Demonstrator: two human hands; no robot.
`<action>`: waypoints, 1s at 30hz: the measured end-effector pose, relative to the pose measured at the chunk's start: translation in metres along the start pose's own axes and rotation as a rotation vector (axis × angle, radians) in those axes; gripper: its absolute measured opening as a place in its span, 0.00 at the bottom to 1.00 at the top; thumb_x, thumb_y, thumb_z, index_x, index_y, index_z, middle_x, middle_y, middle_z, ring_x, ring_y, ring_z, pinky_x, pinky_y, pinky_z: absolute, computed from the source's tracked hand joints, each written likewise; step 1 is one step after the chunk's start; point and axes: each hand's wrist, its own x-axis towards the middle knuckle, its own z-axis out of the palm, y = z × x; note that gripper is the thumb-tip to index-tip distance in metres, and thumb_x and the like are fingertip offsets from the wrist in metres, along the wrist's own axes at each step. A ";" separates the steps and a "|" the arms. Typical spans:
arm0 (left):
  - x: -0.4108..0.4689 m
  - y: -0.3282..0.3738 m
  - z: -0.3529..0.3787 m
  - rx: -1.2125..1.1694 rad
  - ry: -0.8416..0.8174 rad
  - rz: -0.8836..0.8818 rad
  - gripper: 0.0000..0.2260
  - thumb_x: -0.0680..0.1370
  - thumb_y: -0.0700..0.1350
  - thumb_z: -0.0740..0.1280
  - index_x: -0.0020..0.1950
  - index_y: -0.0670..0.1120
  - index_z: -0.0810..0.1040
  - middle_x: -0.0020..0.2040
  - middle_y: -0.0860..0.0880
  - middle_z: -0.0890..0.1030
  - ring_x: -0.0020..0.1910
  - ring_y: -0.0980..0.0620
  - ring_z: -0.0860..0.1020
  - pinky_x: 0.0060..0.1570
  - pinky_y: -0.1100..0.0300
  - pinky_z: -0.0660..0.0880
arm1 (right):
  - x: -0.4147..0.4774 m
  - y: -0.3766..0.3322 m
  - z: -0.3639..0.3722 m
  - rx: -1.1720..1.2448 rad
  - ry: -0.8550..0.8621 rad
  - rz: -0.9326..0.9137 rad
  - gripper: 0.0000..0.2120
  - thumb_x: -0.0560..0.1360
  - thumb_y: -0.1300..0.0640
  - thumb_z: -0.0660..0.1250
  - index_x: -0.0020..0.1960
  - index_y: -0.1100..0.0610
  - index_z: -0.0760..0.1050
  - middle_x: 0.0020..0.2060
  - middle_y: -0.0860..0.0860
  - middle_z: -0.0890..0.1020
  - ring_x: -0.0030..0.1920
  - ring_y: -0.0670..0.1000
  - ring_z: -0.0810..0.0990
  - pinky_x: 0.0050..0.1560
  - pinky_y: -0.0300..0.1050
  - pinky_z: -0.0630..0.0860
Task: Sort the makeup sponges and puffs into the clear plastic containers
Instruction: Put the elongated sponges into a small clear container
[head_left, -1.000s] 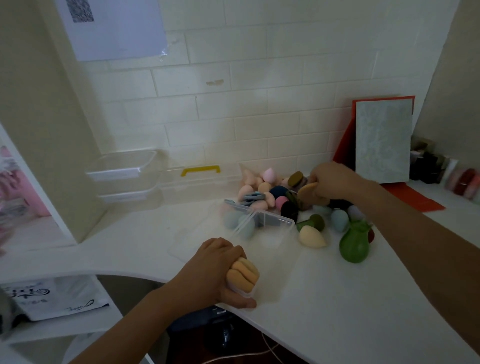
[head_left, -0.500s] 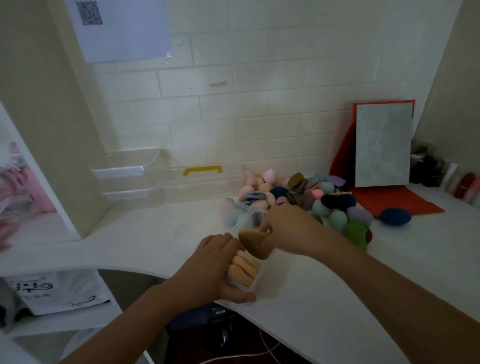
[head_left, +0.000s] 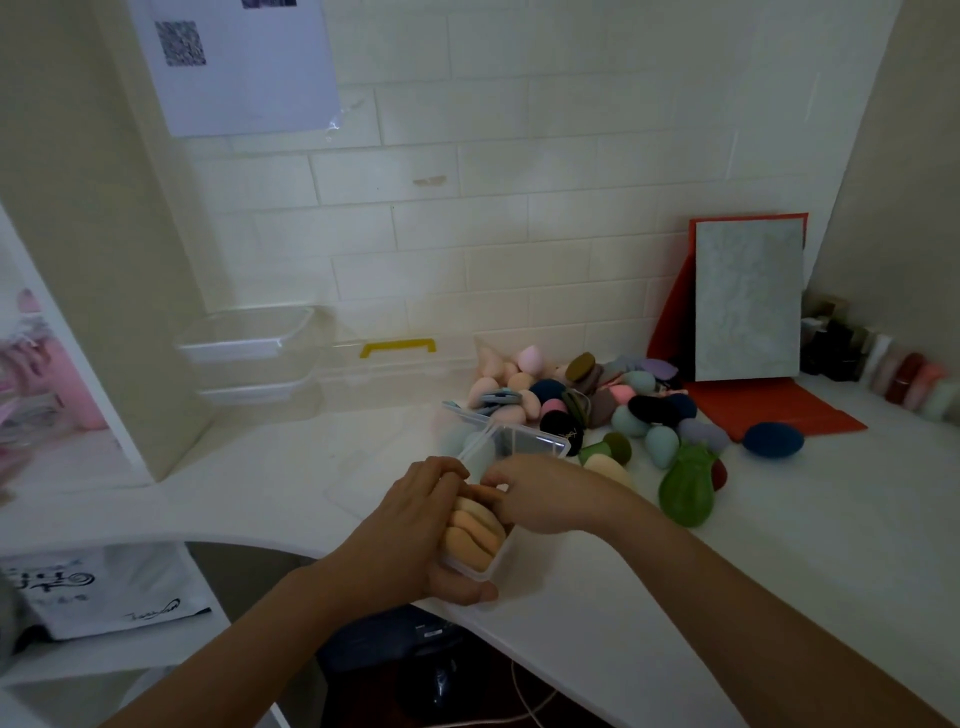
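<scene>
1. Near left, below the surface (head_left: 675, 597): white printed bag (head_left: 104, 592) on a lower shelf.
2. Left hand (head_left: 410, 530) is at the near edge of the surface. Its grip is wrapped round a small clear container (head_left: 485, 569), thumb under the near corner, fingers over the left side.
3. Inside the container: a row of tan puffs (head_left: 470, 532), packed side by side.
4. Right hand (head_left: 545, 496) reaches in from the right. Its fingers (head_left: 491, 493) are curled at the far end of the puff row, touching it. Cannot tell whether this grip holds a puff.
5. Just behind both hands: a clear plastic flap (head_left: 524, 441) standing up. It may be a lid or a second box, unclear which.
6. Right of the hands: cream sponge (head_left: 613, 467), then green gourd-shaped sponge (head_left: 688, 491), upright. Dark blue egg sponge (head_left: 773, 440) lies alone, farther right.
7. Beyond these: mixed pile of sponges (head_left: 566, 400) in pink, teal, navy, black and lilac, loose on the surface near the wall.
8. Far left: two stacked clear containers (head_left: 249, 343) by the wall. Just right of them is a clear box with yellow handle (head_left: 398, 347).
9. Far right: red folder (head_left: 670, 322) leaning on the wall, grey sheet (head_left: 748, 301) in front of it. Small items along the right edge are too blurred to tell.
10. Wall, upper left: paper sheet with QR code (head_left: 234, 62).
</scene>
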 end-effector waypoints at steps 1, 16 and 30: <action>0.000 0.000 0.001 -0.006 0.003 -0.004 0.40 0.61 0.67 0.71 0.65 0.49 0.65 0.58 0.58 0.61 0.56 0.61 0.63 0.59 0.69 0.62 | -0.001 0.000 -0.001 0.013 -0.015 -0.019 0.12 0.78 0.57 0.58 0.57 0.59 0.76 0.51 0.57 0.80 0.51 0.55 0.78 0.47 0.47 0.74; 0.005 0.005 -0.005 0.092 -0.124 -0.035 0.38 0.64 0.65 0.71 0.69 0.53 0.64 0.64 0.56 0.68 0.67 0.57 0.57 0.63 0.68 0.55 | -0.023 0.001 0.005 0.070 -0.001 -0.170 0.13 0.78 0.54 0.57 0.56 0.58 0.75 0.40 0.51 0.77 0.40 0.48 0.73 0.40 0.42 0.68; -0.044 -0.021 -0.011 0.029 0.015 0.069 0.16 0.66 0.56 0.69 0.48 0.59 0.66 0.43 0.60 0.69 0.43 0.64 0.64 0.49 0.73 0.61 | -0.001 0.034 -0.028 0.580 0.506 -0.128 0.05 0.75 0.58 0.66 0.51 0.52 0.75 0.43 0.53 0.83 0.49 0.54 0.81 0.55 0.49 0.75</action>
